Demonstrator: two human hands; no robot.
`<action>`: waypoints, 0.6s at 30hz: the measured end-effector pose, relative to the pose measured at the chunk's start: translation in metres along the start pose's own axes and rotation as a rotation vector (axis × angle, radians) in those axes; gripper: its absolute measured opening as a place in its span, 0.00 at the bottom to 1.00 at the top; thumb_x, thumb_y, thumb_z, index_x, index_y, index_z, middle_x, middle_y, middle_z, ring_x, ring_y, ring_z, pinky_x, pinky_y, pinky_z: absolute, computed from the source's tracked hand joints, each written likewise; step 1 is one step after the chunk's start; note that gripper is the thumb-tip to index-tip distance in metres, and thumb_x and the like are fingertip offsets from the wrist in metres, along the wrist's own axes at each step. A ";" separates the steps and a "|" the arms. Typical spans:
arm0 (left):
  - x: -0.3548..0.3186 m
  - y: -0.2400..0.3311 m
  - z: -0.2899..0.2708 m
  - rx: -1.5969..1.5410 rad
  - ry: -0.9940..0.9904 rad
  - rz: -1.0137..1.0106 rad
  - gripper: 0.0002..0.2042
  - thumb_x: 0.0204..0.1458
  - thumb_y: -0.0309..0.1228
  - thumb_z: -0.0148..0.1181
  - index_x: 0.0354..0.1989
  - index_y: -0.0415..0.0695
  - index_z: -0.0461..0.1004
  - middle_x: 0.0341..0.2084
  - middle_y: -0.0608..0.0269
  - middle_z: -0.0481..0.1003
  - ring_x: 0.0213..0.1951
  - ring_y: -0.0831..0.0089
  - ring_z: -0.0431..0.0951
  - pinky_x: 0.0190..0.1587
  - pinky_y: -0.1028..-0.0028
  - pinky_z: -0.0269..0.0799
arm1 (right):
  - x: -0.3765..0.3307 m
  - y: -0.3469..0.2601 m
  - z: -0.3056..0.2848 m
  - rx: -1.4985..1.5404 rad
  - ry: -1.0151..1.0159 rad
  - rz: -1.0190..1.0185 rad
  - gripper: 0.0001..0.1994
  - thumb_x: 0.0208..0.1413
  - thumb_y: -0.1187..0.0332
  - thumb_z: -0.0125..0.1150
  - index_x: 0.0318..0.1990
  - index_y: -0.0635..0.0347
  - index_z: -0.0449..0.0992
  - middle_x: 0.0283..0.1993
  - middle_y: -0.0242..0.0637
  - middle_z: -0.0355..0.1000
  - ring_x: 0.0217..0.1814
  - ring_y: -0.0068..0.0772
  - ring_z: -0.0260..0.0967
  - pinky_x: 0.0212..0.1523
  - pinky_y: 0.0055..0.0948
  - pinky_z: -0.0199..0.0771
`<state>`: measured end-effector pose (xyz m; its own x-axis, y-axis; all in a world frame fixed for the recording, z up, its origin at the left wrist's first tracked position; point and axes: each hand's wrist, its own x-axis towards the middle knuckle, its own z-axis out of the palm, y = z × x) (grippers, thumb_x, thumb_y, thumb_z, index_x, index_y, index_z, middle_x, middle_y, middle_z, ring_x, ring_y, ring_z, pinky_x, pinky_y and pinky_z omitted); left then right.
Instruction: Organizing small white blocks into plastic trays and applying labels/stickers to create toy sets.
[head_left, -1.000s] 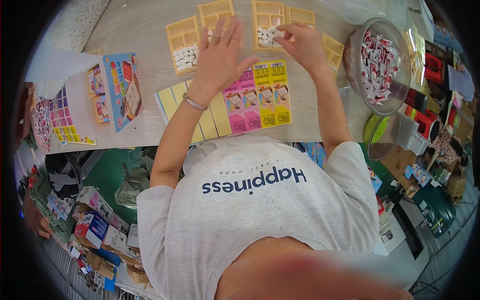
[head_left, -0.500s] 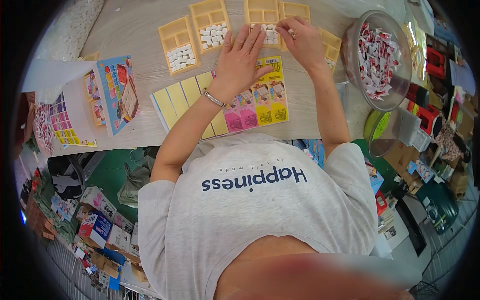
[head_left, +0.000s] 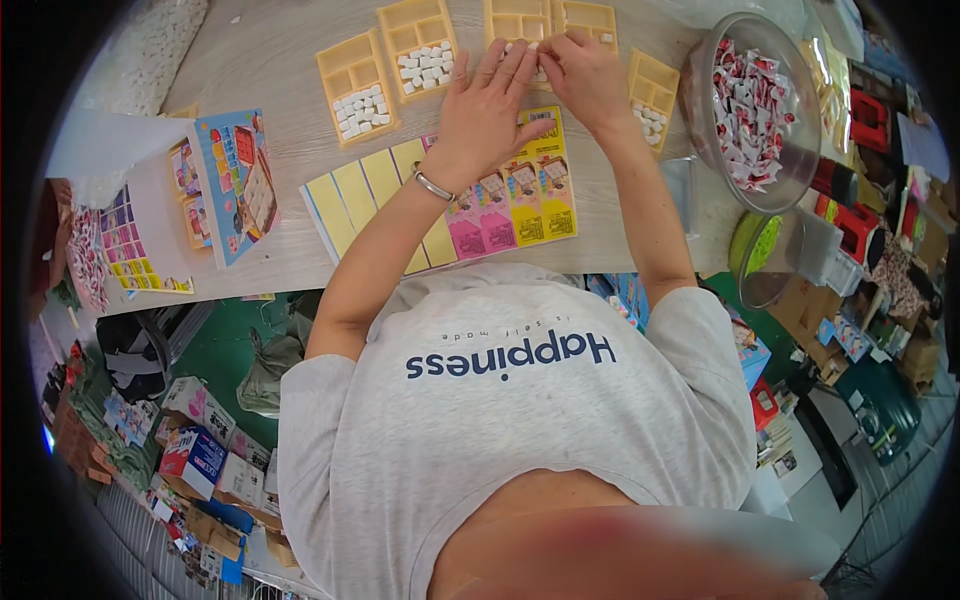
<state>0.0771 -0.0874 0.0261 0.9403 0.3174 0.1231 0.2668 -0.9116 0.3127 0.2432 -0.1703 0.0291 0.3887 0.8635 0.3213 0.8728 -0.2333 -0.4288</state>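
Note:
Pale yellow compartment trays stand in a row at the far side of the table, several holding small white pillow-shaped pieces. My left hand (head_left: 482, 125) lies with fingers stretched out over the near end of the middle tray (head_left: 518, 12), covering most of its white pieces. At that tray's right edge, my right hand (head_left: 592, 88) has thumb and fingers pinched together; what is between them is hidden. To the left are two trays with white pieces, the outer tray (head_left: 350, 66) and the inner tray (head_left: 412, 16). A tray (head_left: 588, 18) sits just beyond my right hand, another tray (head_left: 654, 78) right of it.
A printed card sheet (head_left: 420, 255) lies under my left forearm. At right stand a clear bowl (head_left: 700, 150) of red-and-white sachets and a smaller container with green contents (head_left: 762, 245). An upright printed box (head_left: 235, 190) stands at left, near the table's front edge.
My right hand has shifted a little left, toward my left hand. More of the two right-hand trays and their white pieces shows now. My left hand stays over the middle tray.

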 end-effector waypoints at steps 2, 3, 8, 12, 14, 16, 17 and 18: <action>0.001 0.001 0.006 0.097 -0.054 -0.028 0.40 0.57 0.59 0.52 0.72 0.46 0.54 0.72 0.64 0.54 0.74 0.65 0.47 0.73 0.51 0.39 | 0.000 0.002 -0.003 -0.023 -0.007 0.015 0.04 0.53 0.69 0.67 0.35 0.56 0.80 0.33 0.37 0.76 0.30 0.40 0.75 0.32 0.35 0.75; 0.001 0.001 0.007 0.097 -0.053 -0.031 0.40 0.57 0.59 0.52 0.72 0.46 0.54 0.72 0.64 0.54 0.74 0.65 0.47 0.73 0.51 0.39 | -0.001 0.001 -0.010 0.062 0.067 0.056 0.05 0.53 0.69 0.68 0.36 0.57 0.80 0.33 0.35 0.77 0.28 0.35 0.74 0.31 0.32 0.74; -0.002 -0.002 0.011 0.026 0.065 -0.001 0.40 0.53 0.58 0.57 0.69 0.46 0.60 0.70 0.64 0.57 0.73 0.65 0.51 0.72 0.49 0.41 | -0.019 0.025 -0.041 0.409 0.218 0.334 0.07 0.55 0.69 0.68 0.39 0.59 0.81 0.33 0.30 0.77 0.26 0.20 0.68 0.29 0.22 0.70; 0.003 0.002 0.006 0.066 0.035 -0.003 0.40 0.53 0.59 0.56 0.69 0.46 0.59 0.70 0.64 0.57 0.73 0.65 0.50 0.72 0.49 0.40 | -0.032 0.045 -0.056 0.195 0.197 0.235 0.06 0.56 0.70 0.67 0.40 0.58 0.81 0.33 0.30 0.77 0.28 0.22 0.71 0.30 0.22 0.71; 0.008 0.005 0.006 -0.047 0.111 -0.030 0.40 0.54 0.60 0.54 0.70 0.47 0.57 0.70 0.65 0.56 0.73 0.65 0.50 0.72 0.48 0.40 | -0.031 0.031 -0.052 -0.034 0.008 0.172 0.06 0.55 0.68 0.67 0.38 0.56 0.82 0.34 0.35 0.77 0.30 0.33 0.75 0.32 0.29 0.74; 0.014 0.004 0.011 -0.008 0.088 0.012 0.41 0.55 0.61 0.53 0.70 0.47 0.56 0.71 0.65 0.56 0.73 0.65 0.49 0.72 0.48 0.40 | -0.029 0.029 -0.048 -0.026 -0.019 0.218 0.06 0.54 0.67 0.66 0.38 0.54 0.83 0.35 0.38 0.76 0.34 0.41 0.76 0.35 0.34 0.75; 0.016 0.004 0.013 0.034 0.064 0.048 0.41 0.55 0.62 0.51 0.71 0.47 0.56 0.71 0.65 0.56 0.73 0.65 0.49 0.72 0.48 0.39 | -0.028 0.036 -0.043 0.002 -0.070 0.196 0.07 0.54 0.67 0.66 0.39 0.55 0.83 0.35 0.38 0.76 0.35 0.40 0.76 0.36 0.34 0.75; 0.016 0.003 0.013 0.035 0.065 0.052 0.41 0.55 0.62 0.51 0.71 0.47 0.56 0.71 0.65 0.56 0.73 0.65 0.49 0.72 0.48 0.39 | -0.025 0.039 -0.042 0.032 -0.122 0.174 0.07 0.54 0.67 0.67 0.39 0.56 0.83 0.34 0.38 0.76 0.35 0.40 0.76 0.36 0.33 0.75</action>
<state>0.0960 -0.0888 0.0164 0.9376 0.2850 0.1992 0.2267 -0.9353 0.2716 0.2794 -0.2198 0.0398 0.4924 0.8596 0.1364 0.7851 -0.3710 -0.4959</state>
